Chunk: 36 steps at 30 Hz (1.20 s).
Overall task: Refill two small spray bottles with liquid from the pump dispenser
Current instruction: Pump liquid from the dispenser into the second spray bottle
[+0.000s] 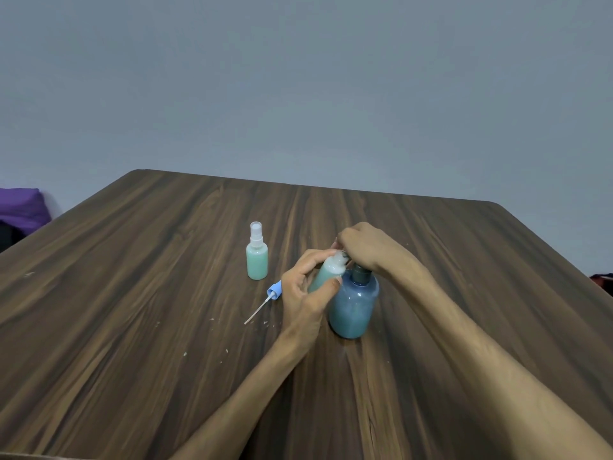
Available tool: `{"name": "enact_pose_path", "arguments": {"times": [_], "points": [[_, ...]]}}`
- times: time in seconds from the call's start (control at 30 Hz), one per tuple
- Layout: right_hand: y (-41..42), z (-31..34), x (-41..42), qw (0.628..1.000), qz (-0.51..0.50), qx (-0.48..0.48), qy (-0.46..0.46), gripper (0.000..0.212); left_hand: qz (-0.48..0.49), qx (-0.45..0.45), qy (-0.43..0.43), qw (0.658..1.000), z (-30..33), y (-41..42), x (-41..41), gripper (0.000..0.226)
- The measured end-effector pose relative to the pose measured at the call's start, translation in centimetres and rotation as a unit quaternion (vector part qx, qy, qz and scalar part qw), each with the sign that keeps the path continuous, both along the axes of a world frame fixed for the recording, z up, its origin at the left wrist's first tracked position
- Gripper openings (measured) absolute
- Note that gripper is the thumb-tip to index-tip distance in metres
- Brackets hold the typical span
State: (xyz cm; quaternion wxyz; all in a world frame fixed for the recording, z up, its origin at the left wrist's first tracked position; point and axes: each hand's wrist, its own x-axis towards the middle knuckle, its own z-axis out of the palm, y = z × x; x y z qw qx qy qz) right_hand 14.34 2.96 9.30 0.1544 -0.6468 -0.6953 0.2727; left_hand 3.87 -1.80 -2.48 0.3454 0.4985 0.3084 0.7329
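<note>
My left hand (pixel 303 292) grips a small open spray bottle (pixel 326 273) of green liquid, tilted with its foamy mouth under the spout of the blue pump dispenser (pixel 353 303). My right hand (pixel 363 249) rests on top of the dispenser's pump head with curled fingers, hiding the head. A second small spray bottle (pixel 257 257), full of green liquid and wearing its clear cap, stands upright to the left. A blue spray top (pixel 270 295) with its long dip tube lies on the table beside my left hand.
The dark wooden table (pixel 132 293) carries a few white droplets near the dip tube. A purple cloth (pixel 20 209) lies off the table's left edge. A grey wall stands behind.
</note>
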Motion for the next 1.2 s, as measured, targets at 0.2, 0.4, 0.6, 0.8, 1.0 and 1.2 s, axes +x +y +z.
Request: {"name": "enact_pose_path", "arguments": {"times": [0.2, 0.4, 0.6, 0.8, 1.0, 1.2], "points": [[0.1, 0.3, 0.2, 0.999, 0.012, 0.027, 0.016, 0.043, 0.000, 0.009, -0.006, 1.000, -0.1, 0.0, 0.1, 0.043], [-0.3, -0.3, 0.2, 1.000, 0.000, 0.025, 0.003, 0.040, -0.001, -0.001, -0.010, 1.000, -0.2, 0.0, 0.0, 0.040], [-0.4, -0.1, 0.1, 0.993, -0.014, 0.103, 0.064, 0.043, -0.017, -0.005, -0.021, 1.000, 0.2, -0.4, 0.1, 0.041], [-0.9, -0.5, 0.6, 0.958, -0.004, 0.179, 0.224, 0.038, -0.023, -0.012, -0.033, 0.999, 0.3, -0.4, 0.2, 0.045], [-2.1, -0.5, 0.3, 0.915, -0.011, 0.280, 0.290, 0.033, -0.034, -0.032, -0.067, 0.997, 0.2, -0.2, 0.0, 0.039], [-5.1, -0.9, 0.6, 0.837, -0.056, 0.414, 0.354, 0.022, -0.038, -0.043, -0.103, 0.993, 0.3, -0.2, -0.1, 0.037]]}}
